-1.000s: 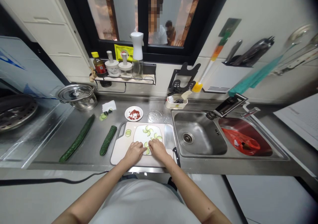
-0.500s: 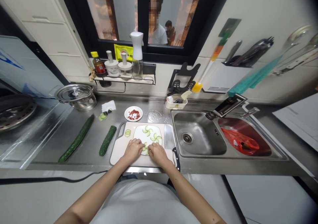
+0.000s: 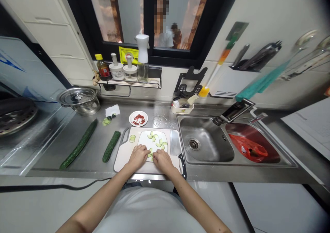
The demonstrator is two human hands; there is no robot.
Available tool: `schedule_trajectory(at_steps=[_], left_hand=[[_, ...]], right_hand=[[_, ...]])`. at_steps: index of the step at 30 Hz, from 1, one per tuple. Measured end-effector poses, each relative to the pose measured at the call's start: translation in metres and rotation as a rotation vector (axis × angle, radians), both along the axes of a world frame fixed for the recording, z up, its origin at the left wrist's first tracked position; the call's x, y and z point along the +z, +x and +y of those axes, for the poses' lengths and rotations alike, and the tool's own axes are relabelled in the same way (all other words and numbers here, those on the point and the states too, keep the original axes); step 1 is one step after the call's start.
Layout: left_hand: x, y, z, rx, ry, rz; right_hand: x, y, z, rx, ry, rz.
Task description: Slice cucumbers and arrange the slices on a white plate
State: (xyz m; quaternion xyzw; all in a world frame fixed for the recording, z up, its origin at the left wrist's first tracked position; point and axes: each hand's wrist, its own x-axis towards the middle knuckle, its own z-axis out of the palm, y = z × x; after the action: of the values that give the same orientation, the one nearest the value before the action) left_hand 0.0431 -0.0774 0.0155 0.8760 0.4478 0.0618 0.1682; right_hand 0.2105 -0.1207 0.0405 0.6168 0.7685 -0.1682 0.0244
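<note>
A white plate (image 3: 143, 136) lies on the cutting board (image 3: 122, 159), with thin cucumber slices (image 3: 161, 144) set out on it in small pinwheels. Over its near edge, my left hand (image 3: 139, 156) has its fingertips closed on a cucumber slice (image 3: 150, 153). Just to the right is my right hand (image 3: 162, 160), its fingers curled together beside the same group of slices. What the right fingertips hold, if anything, is hidden. A kitchen knife (image 3: 176, 142) rests on the board's right side. A few loose cucumber slices (image 3: 132, 138) sit at the board's upper left.
Two cucumbers, one long (image 3: 80, 144) and one shorter (image 3: 111, 146), lie left of the board. Behind it stands a small plate of red pieces (image 3: 138, 118). A lidded pot (image 3: 80, 100) is at the back left. The double sink (image 3: 208, 162) borders the board's right, holding a red bag (image 3: 247, 148).
My right hand has shifted very slightly right, away from the near slices. The left hand stays in place, and the camera view has moved a little.
</note>
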Motion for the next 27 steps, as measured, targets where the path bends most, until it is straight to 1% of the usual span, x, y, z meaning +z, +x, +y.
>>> schedule_trajectory(at_steps=[3,6,8,10,12,14,15,17,19,21,27], left_hand=[[-0.001,0.000,-0.002,0.025,-0.016,-0.029],[-0.005,-0.001,-0.002,0.118,-0.051,-0.166],[-0.008,-0.004,0.001,0.231,-0.057,-0.313],[-0.011,-0.011,0.006,0.387,-0.042,-0.435],[-0.012,-0.022,0.013,0.559,-0.025,-0.476],[-0.012,-0.036,0.019,0.695,-0.019,-0.432],[-0.010,-0.043,0.022,0.736,-0.013,-0.395],[-0.007,-0.054,0.027,0.774,-0.004,-0.302],[-0.004,-0.060,0.031,0.784,-0.008,-0.210],[-0.002,-0.062,0.035,0.787,-0.025,-0.129],[-0.002,-0.050,0.047,0.762,-0.077,0.042]], right_hand=[[0.000,0.000,-0.001,0.001,0.007,0.007],[0.000,0.002,-0.002,-0.034,0.042,0.062],[0.000,0.005,-0.004,-0.097,0.099,0.146],[0.001,0.010,-0.006,-0.171,0.181,0.255],[0.003,0.017,-0.009,-0.245,0.269,0.355],[0.005,0.025,-0.011,-0.316,0.334,0.414],[0.006,0.029,-0.013,-0.348,0.353,0.427],[0.006,0.037,-0.016,-0.393,0.365,0.430],[0.004,0.043,-0.018,-0.411,0.359,0.427],[0.001,0.046,-0.020,-0.431,0.353,0.441],[-0.008,0.045,-0.022,-0.464,0.341,0.531]])
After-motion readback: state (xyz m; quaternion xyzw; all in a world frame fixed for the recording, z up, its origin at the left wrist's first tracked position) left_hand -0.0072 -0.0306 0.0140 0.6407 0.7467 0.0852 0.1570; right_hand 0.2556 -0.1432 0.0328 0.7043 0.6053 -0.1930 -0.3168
